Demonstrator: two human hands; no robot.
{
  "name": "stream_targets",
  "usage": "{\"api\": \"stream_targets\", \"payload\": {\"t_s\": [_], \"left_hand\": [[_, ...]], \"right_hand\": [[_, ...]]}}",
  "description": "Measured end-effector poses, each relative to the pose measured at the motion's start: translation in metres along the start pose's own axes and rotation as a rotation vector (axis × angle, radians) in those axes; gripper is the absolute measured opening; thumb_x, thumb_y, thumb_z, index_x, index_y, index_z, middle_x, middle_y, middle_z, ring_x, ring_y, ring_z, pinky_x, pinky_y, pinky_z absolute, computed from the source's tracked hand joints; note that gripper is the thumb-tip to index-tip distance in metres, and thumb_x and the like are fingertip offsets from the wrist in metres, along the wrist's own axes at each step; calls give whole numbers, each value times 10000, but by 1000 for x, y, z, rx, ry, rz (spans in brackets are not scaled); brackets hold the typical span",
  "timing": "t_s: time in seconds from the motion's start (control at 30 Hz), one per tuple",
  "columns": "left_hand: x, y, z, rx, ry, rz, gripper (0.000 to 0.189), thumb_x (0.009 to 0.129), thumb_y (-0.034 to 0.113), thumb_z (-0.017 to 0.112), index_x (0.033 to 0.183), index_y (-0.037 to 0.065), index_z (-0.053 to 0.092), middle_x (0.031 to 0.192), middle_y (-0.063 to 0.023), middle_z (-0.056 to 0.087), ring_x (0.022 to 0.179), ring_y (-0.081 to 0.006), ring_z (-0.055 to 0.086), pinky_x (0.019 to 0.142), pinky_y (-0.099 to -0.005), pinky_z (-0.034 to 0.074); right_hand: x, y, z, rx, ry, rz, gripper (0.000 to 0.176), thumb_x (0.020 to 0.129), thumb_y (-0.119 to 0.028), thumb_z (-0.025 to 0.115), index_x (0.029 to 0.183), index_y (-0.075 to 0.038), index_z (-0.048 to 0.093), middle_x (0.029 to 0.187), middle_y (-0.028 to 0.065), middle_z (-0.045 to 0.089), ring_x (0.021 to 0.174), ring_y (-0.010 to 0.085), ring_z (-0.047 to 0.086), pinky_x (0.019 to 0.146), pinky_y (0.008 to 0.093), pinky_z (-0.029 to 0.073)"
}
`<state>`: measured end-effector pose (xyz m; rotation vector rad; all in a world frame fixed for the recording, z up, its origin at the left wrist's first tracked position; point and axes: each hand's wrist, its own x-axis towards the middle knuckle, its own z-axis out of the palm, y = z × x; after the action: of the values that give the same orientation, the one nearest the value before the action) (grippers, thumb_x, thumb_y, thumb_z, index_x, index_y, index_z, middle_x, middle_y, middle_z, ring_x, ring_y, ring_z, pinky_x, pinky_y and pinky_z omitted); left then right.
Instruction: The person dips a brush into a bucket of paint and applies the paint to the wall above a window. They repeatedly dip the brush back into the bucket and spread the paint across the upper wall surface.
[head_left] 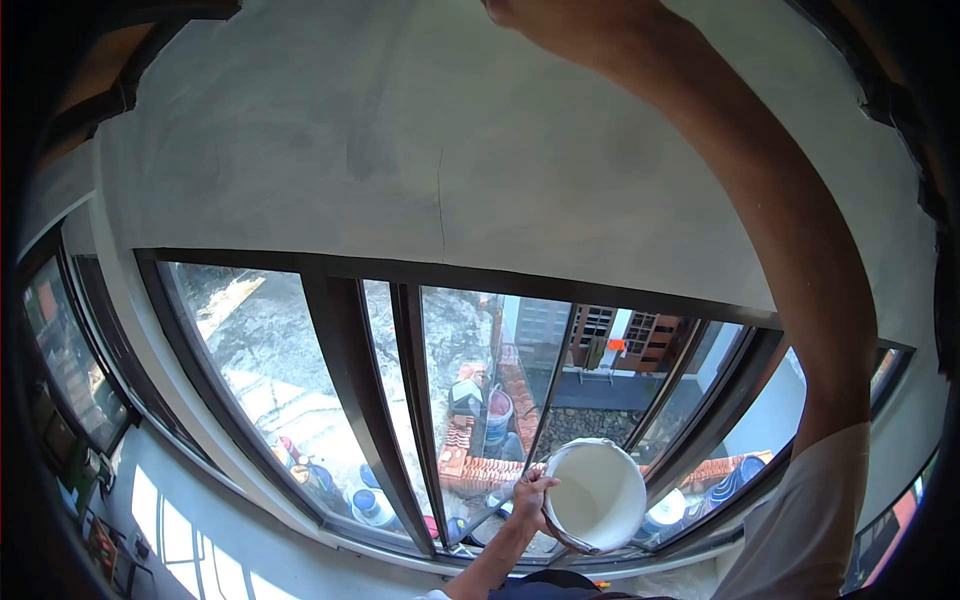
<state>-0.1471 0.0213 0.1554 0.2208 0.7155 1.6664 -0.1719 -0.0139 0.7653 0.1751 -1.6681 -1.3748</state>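
Note:
A white bucket point(597, 496) with pale contents is held by its rim in my left hand point(533, 497), low in front of the window. The fingers are wrapped over the bucket's left edge. My right arm reaches up across the grey plastered wall point(300, 130). Only part of my right hand point(510, 12) shows at the top edge; its fingers, and anything they hold, are out of the frame. A thin dark crack point(441, 205) runs down the wall above the window.
Dark-framed windows point(330, 340) span the wall below the plaster. Outside are roof tiles, blue containers and hanging clothes. At the lower left, sunlight falls on the floor point(190, 520) near some dark items. Wooden beams point(100, 100) edge the upper left.

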Motion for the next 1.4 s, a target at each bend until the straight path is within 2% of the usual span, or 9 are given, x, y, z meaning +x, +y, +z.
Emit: {"api": "stream_targets", "payload": {"t_s": [0.07, 0.23, 0.47, 0.63, 0.83, 1.03, 1.17, 1.27, 1.4], "left_hand": [[-10, 8, 9, 24, -8, 7, 188, 684, -76, 654, 739, 82, 567, 703, -8, 580, 607, -109, 558, 608, -254, 489], [-11, 9, 8, 28, -65, 19, 189, 686, -68, 659, 727, 89, 562, 694, 2, 573, 601, -100, 551, 594, -250, 480], [-10, 6, 8, 7, -19, 8, 191, 681, -69, 657, 727, 88, 560, 703, 2, 570, 614, -100, 548, 592, -249, 479], [-22, 21, 21, 37, -9, -27, 202, 685, -80, 643, 716, 92, 542, 688, 6, 551, 611, -99, 547, 587, -243, 478], [-12, 10, 13, -19, -31, 9, 209, 693, -91, 634, 701, 92, 533, 680, 8, 552, 603, -91, 546, 580, -240, 480], [-4, 7, 7, 26, -48, -11, 160, 696, -72, 640, 732, 67, 570, 685, -7, 580, 582, -97, 555, 553, -251, 482], [-9, 13, 14, 42, -28, -13, 158, 694, -65, 646, 728, 69, 570, 685, -6, 582, 592, -96, 560, 551, -251, 478], [-6, 4, 8, 54, -16, -35, 152, 696, -57, 652, 743, 67, 577, 694, -13, 587, 591, -101, 562, 556, -248, 480], [-7, 5, 6, 67, -37, -44, 146, 698, -52, 653, 774, 58, 593, 707, -19, 598, 597, -110, 571, 569, -252, 491]], "right_hand": [[-52, -60, 11, 23, -14, -120, 101, 805, -195, 659, 839, -107, 623, 817, 13, 624, 763, 118, 625, 538, 278, 539], [-112, -173, -12, 379, -55, -229, 293, 799, -365, 653, 769, -74, 631, 758, 88, 667, 794, 226, 671, 651, 304, 595], [-66, -106, 0, 253, 145, -24, 235, 765, -317, 668, 782, -89, 618, 735, 18, 615, 778, 159, 625, 555, 244, 555], [-111, -175, 5, 344, -91, -215, 256, 766, -325, 685, 805, -77, 635, 826, 75, 663, 814, 212, 662, 635, 296, 581], [-76, -140, -4, 346, 195, -12, 231, 769, -341, 672, 749, -118, 616, 717, 0, 610, 728, 153, 622, 542, 264, 546], [-109, -159, 13, 273, 67, -156, 270, 757, -366, 677, 750, -106, 606, 719, 17, 591, 749, 167, 619, 561, 267, 564], [-114, -176, -5, 561, 72, 14, 268, 693, -199, 758, 875, -72, 607, 807, 55, 592, 748, 200, 617, 615, 319, 571], [-107, -162, 4, 975, 258, 442, 306, 661, 10, 718, 937, -58, 604, 806, 84, 589, 713, 218, 609, 596, 305, 518], [-122, -122, -9, 726, 224, 662, 184, 768, 37, 689, 922, 50, 589, 879, 120, 638, 771, 199, 673, 652, 250, 568]]}}
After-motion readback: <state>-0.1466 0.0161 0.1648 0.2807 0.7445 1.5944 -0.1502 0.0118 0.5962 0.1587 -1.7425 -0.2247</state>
